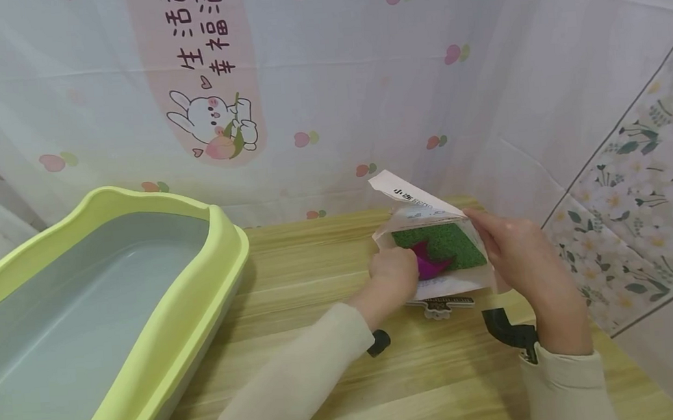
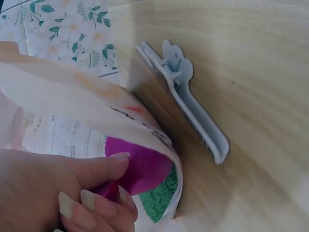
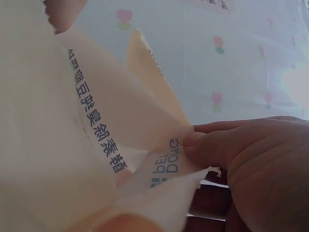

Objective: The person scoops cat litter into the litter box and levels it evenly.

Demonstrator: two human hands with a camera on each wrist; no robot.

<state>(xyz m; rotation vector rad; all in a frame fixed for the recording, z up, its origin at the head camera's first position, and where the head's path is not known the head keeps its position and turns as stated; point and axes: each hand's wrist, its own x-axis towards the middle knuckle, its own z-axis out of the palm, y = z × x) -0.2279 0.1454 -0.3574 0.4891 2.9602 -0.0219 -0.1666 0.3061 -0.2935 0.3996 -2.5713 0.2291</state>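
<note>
While our left hand [image 1: 392, 275] curls its fingers round the scoop [image 1: 432, 266] in the bag [image 1: 456, 284] of granules [image 1: 461, 245], right of centre in the head view, our right hand [image 1: 521, 255] pinches the bag's right edge.

Soft, even light fills the head view, leaving a pale sheen inside the tub [image 1: 193, 304] and faint shadows on the table [image 1: 310, 257], while the wide lens stretches shapes toward the left edge. The left wrist view is dimmer and hazy, small print inside the bag [image 2: 72, 92] too soft to read. In the right wrist view, glare burns out the curtain [image 3: 193, 63] at right; the right hand [image 3: 265, 166] falls into shadow, and the bottom foreground blurs out of focus.
</note>
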